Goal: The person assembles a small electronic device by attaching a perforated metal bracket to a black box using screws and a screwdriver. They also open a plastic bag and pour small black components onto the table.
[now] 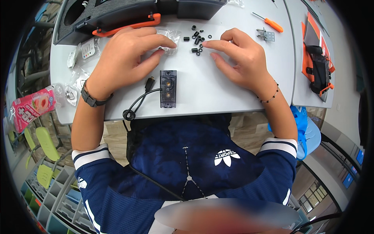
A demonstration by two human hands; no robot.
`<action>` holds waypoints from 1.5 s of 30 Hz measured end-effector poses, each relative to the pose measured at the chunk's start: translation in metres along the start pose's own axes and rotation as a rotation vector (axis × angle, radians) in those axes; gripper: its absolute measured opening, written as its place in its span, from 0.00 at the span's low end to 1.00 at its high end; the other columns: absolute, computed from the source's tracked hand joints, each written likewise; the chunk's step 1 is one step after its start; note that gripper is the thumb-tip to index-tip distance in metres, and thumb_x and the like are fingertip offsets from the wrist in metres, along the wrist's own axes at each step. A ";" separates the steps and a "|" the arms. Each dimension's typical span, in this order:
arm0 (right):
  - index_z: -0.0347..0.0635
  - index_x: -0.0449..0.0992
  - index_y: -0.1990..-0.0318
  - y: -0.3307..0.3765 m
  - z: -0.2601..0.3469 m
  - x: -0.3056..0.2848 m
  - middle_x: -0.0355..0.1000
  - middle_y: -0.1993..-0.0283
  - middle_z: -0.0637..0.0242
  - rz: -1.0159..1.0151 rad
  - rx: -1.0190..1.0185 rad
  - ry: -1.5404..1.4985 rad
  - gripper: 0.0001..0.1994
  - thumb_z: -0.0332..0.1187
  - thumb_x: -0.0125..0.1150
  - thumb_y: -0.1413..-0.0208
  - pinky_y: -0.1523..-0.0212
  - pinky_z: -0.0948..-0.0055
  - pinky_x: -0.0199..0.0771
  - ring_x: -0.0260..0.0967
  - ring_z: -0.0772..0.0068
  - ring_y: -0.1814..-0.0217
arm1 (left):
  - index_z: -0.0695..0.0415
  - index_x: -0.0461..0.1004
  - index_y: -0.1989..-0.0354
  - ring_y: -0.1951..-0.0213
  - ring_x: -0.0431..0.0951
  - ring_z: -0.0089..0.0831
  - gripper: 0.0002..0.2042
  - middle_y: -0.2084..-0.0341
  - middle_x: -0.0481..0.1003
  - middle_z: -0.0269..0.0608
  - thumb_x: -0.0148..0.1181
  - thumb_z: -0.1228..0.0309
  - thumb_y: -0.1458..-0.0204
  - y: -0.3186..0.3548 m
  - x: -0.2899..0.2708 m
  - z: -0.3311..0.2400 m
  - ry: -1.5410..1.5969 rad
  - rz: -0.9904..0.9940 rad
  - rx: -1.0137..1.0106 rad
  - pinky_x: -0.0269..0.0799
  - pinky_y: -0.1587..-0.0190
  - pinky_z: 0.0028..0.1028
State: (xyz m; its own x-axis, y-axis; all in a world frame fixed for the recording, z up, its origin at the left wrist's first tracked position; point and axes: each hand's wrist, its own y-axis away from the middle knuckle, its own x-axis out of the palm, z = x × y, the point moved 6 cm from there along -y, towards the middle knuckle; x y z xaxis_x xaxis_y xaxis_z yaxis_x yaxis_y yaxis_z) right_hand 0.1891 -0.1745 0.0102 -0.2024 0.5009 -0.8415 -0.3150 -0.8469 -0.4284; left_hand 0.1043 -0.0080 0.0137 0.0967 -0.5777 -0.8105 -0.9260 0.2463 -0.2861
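A loose cluster of small black cylindrical spacers and rings (197,40) lies on the white table between my hands. My right hand (243,54) comes in from the right, its index fingertip at the cluster's edge and its thumb apart below. On the other side, my left hand (130,54) is spread over a crumpled clear plastic bag (170,36); its index finger reaches across the bag, with the thumb held away. Closer to me lies a translucent dark rectangular module (168,99). A black cable (137,104) with a plug runs beside it.
A dark foam-lined case (117,21) with an orange handle (128,25) stands at the back left. An orange screwdriver (274,25) and a metal bracket (266,35) lie right. Plastic packets (87,48) and a pink pouch (33,107) sit left; an orange-black device (319,66) is far right.
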 end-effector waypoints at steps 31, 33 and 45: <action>0.52 0.79 0.62 0.041 0.001 -0.027 0.65 0.70 0.68 0.136 0.152 0.027 0.17 0.26 0.61 0.64 0.78 0.78 0.63 0.63 0.75 0.75 | 0.62 0.70 0.66 0.76 0.57 0.16 0.11 0.76 0.66 0.30 0.38 0.76 0.51 0.015 -0.006 0.022 0.744 -0.005 -0.550 0.53 0.73 0.18; 0.50 0.79 0.61 0.036 0.002 -0.030 0.66 0.70 0.68 0.070 0.171 -0.053 0.17 0.25 0.62 0.63 0.77 0.79 0.62 0.63 0.75 0.75 | 0.62 0.69 0.62 0.76 0.57 0.13 0.12 0.75 0.66 0.29 0.38 0.75 0.49 0.016 -0.003 0.026 0.973 0.026 -0.579 0.52 0.74 0.15; 0.48 0.79 0.67 -0.038 0.037 -0.032 0.70 0.72 0.71 -0.242 -0.060 -0.177 0.10 0.28 0.67 0.61 0.77 0.78 0.66 0.68 0.74 0.75 | 0.67 0.55 0.42 0.43 0.66 0.34 0.20 0.44 0.62 0.55 0.41 0.75 0.43 -0.010 0.006 -0.005 1.522 -0.129 -0.411 0.63 0.42 0.28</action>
State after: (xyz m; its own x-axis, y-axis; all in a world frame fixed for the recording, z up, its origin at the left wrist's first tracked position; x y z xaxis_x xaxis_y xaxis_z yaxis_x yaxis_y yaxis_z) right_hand 0.1733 -0.1513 0.0652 -0.2884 0.7082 -0.6445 -0.3196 -0.7057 -0.6324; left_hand 0.1125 -0.0175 0.0145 -0.0284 -0.8476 0.5298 -0.9969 0.0629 0.0471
